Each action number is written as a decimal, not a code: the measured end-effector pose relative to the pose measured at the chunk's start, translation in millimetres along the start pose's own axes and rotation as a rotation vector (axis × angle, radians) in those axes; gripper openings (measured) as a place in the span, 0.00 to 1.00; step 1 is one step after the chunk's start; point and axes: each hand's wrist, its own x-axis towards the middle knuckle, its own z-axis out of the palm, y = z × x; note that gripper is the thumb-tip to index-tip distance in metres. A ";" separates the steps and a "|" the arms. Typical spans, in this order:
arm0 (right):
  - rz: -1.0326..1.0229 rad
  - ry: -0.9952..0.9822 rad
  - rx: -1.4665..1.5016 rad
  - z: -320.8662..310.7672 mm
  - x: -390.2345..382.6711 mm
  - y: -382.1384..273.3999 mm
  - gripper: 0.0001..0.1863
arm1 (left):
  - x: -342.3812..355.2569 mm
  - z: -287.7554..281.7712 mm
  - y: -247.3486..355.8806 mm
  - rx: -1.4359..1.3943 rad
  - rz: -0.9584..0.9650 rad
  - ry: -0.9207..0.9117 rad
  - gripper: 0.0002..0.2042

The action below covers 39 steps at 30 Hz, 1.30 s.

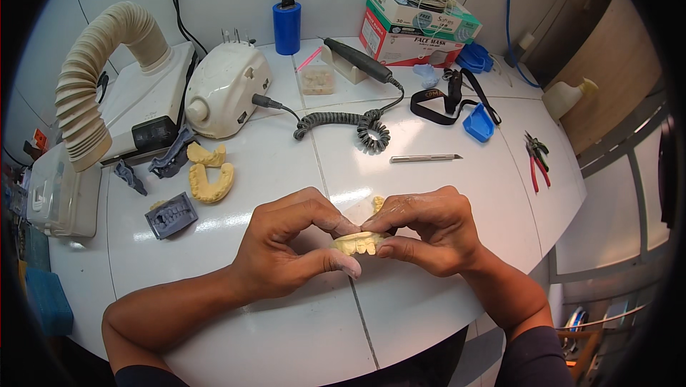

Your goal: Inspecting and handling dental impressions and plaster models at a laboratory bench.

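Above the white table, my left hand (289, 244) and my right hand (432, 233) hold a pale yellow plaster dental model (356, 244) between them. Its row of teeth faces me. The right thumb and fingers pinch one end of it. On the left, the forefinger presses on the top edge while the dusty thumb reaches below the other end. Just behind the fingers a small yellow piece (377, 202) shows, partly hidden by my right hand. White dust coats several fingertips.
A craft knife (426, 159) lies beyond my hands, with a corded handpiece (357, 62) behind it. Yellow arch models (211, 184) and a grey teeth mould (171, 216) sit left, near a ribbed hose (78, 94) and white control unit (227, 90). Red-handled pliers (536, 162) lie right.
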 end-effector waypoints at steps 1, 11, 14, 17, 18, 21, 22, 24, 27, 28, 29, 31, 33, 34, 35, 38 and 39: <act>-0.002 0.003 0.007 0.3 0.3 0.4 0.13 | -0.1 -0.1 0.2 -0.006 -0.007 -0.004 0.18; 0.036 0.013 -0.008 -1.8 -0.1 -6.8 0.13 | 1.6 6.4 -4.9 -0.164 -0.077 0.047 0.16; 0.051 0.010 -0.038 3.0 0.3 -9.6 0.15 | -0.4 4.2 -0.3 -0.222 -0.157 0.057 0.15; 0.035 0.020 -0.083 5.0 0.4 -8.8 0.16 | 0.3 2.2 1.2 -0.261 -0.171 0.047 0.14; 0.027 0.032 -0.089 6.9 0.0 -10.2 0.16 | -0.1 2.3 0.6 -0.260 -0.183 0.043 0.15; -0.036 0.057 -0.166 7.9 2.1 -8.9 0.16 | 0.6 2.8 0.8 -0.290 -0.218 0.057 0.15; -0.036 0.055 -0.169 8.6 2.1 -9.4 0.16 | 1.2 3.1 0.9 -0.292 -0.214 0.058 0.15; -0.025 0.069 -0.137 10.6 1.8 -10.8 0.16 | 1.7 3.0 1.2 -0.284 -0.232 0.050 0.15; -0.053 0.023 -0.138 9.2 1.4 -10.9 0.17 | 1.4 4.0 -1.9 -0.276 -0.201 0.050 0.14; -0.054 0.023 -0.138 9.6 1.0 -11.6 0.17 | 0.9 3.9 -1.9 -0.275 -0.201 0.050 0.14; -0.027 0.029 -0.122 10.1 0.4 -11.9 0.17 | 0.7 3.7 -2.6 -0.272 -0.217 0.048 0.14; -0.001 0.036 -0.105 10.1 0.1 -11.4 0.17 | 0.8 3.4 -2.8 -0.268 -0.234 0.046 0.14; 0.013 0.031 -0.086 9.0 -0.7 -11.6 0.16 | 1.2 3.8 -1.7 -0.281 -0.219 0.041 0.14; 0.013 0.032 -0.085 8.7 -0.8 -11.7 0.16 | 1.3 3.8 -1.8 -0.280 -0.220 0.040 0.14; 0.014 0.031 -0.083 8.7 -0.6 -11.8 0.16 | 1.4 3.7 -2.3 -0.286 -0.219 0.044 0.13; -0.009 0.037 -0.085 9.2 1.5 -10.2 0.17 | 1.8 2.9 -2.3 -0.290 -0.229 0.054 0.13; -0.032 0.043 -0.089 9.4 2.3 -9.6 0.18 | 1.9 2.6 -2.1 -0.289 -0.237 0.060 0.13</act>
